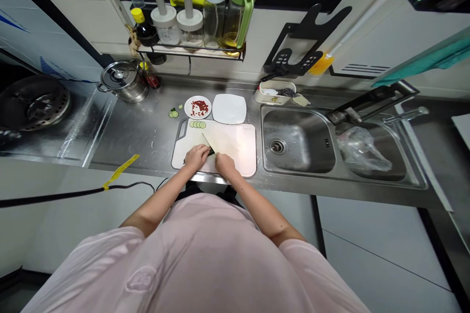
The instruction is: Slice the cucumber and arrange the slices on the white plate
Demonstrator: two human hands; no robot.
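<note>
A white cutting board [240,149] lies on the steel counter. My right hand [224,164] is closed round the handle end of a knife [208,142], whose blade points up and to the left. Beside the blade, my left hand [197,157] presses with bent fingers on a dark green piece, probably cucumber, mostly hidden under the fingers. Pale green cucumber slices [197,124] lie in a row at the board's upper left. Behind the board are a plate of chopped red pieces [199,107] and a bare white plate [229,108].
Cucumber scraps [173,113] lie left of the plates. A steel pot [125,83] stands at the back left, near a wok [33,102]. To the right are a sink [299,139] and a container [275,94]. Bottles stand on a wall rack [191,52].
</note>
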